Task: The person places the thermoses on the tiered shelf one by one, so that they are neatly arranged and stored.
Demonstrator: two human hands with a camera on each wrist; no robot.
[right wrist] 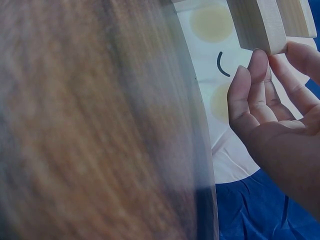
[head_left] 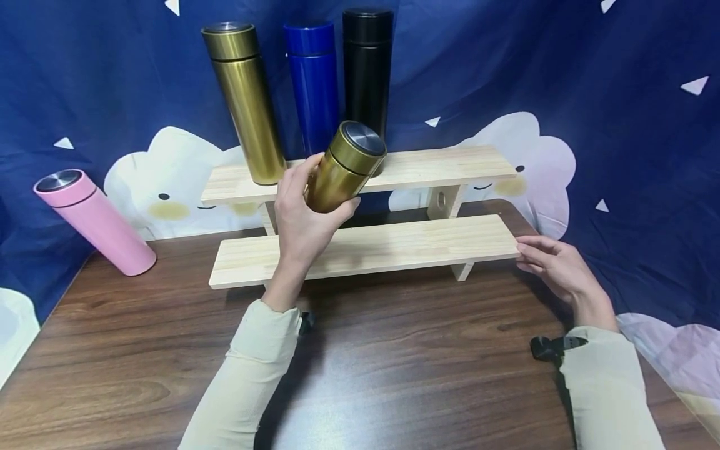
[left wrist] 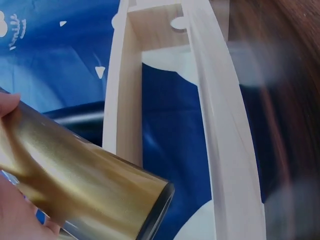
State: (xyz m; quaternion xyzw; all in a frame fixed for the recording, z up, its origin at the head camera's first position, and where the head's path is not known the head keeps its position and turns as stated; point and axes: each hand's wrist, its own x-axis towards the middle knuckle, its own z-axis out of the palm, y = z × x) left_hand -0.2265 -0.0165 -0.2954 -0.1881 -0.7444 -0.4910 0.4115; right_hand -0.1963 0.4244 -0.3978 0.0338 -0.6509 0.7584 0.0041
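My left hand [head_left: 298, 215] grips a gold thermos bottle [head_left: 340, 178], tilted with its silver-topped lid up and to the right, in front of the upper tier of a wooden two-tier stand [head_left: 444, 164]. In the left wrist view the bottle [left wrist: 95, 175] slants across the lower left, its base apart from the stand's boards. My right hand [head_left: 559, 269] pinches the right end of the stand's lower board [head_left: 388, 247]. In the right wrist view the fingertips [right wrist: 258, 62] meet the board's corner [right wrist: 272, 30].
On the upper tier stand another gold bottle [head_left: 247, 112], a blue bottle [head_left: 312, 87] and a black bottle [head_left: 367, 75]. A pink bottle [head_left: 98, 225] stands on the brown table [head_left: 394, 362] at the left. Behind hangs a blue cloth [head_left: 450, 69] with cloud faces.
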